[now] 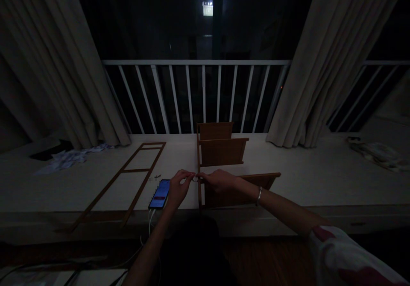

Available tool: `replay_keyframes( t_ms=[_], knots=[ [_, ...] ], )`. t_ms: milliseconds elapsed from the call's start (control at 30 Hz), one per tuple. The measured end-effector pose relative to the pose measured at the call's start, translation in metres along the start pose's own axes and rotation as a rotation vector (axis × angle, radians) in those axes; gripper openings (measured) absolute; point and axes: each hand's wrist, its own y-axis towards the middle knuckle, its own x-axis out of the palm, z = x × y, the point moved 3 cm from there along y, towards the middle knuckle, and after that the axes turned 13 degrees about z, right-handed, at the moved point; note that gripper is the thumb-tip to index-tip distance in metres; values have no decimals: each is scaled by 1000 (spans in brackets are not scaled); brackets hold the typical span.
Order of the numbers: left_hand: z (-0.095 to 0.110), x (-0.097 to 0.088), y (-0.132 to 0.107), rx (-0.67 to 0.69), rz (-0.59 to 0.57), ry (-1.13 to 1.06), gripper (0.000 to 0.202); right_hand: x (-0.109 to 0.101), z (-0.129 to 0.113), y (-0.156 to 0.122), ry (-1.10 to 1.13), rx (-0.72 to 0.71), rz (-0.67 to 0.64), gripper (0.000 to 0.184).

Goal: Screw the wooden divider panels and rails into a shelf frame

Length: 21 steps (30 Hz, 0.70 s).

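A partly built wooden rack with three brown panels on one upright side frame lies on a pale ledge. My left hand is pinched at the side frame near the lowest panel, on something too small to make out. My right hand, a bracelet on its wrist, rests closed on the same joint from the other side. The fingertips of both hands nearly meet there. A second ladder-like wooden side frame lies flat to the left.
A lit phone with a white cable lies by my left hand. Small dark bits of hardware sit beside it. Crumpled paper lies far left, cloth far right. Curtains and a white railing stand behind.
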Motion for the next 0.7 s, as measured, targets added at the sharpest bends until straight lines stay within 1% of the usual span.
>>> replay_keyframes(
  t_ms=[167,333,433,567,700],
  knots=[
    [-13,11,3,-151,1,-51,18,-2,0,0,-21,-4,1,74],
    [-34,21,1,-380,26,-149,23,-1,-1,0,-28,-3,17,73],
    [-45,27,-4,-489,43,-230,26,-1,-1,0,-18,4,11,70],
    [-56,36,-12,-635,30,-372,31,-1,0,1,-28,5,-13,72],
    [-61,41,-21,-762,32,-478,38,0,1,1,-32,-3,-13,70]
  ],
)
